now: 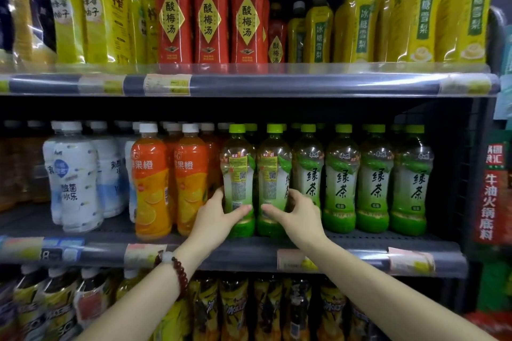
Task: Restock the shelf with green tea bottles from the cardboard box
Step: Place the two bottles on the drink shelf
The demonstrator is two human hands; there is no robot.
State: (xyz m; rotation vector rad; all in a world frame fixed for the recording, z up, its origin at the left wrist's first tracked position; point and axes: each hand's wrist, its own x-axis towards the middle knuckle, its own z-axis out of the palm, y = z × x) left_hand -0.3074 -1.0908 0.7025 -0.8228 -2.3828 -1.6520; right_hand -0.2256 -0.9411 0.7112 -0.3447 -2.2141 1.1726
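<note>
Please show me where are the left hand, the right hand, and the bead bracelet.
left hand [214, 216]: head view, back of the hand.
right hand [297, 212]: head view, back of the hand.
bead bracelet [177, 271]: head view, dark beads on the left wrist.

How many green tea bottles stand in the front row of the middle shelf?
6. Left hand holds the first, right hand the second; four more follow rightward. More caps show behind, so others are partly hidden.
</note>
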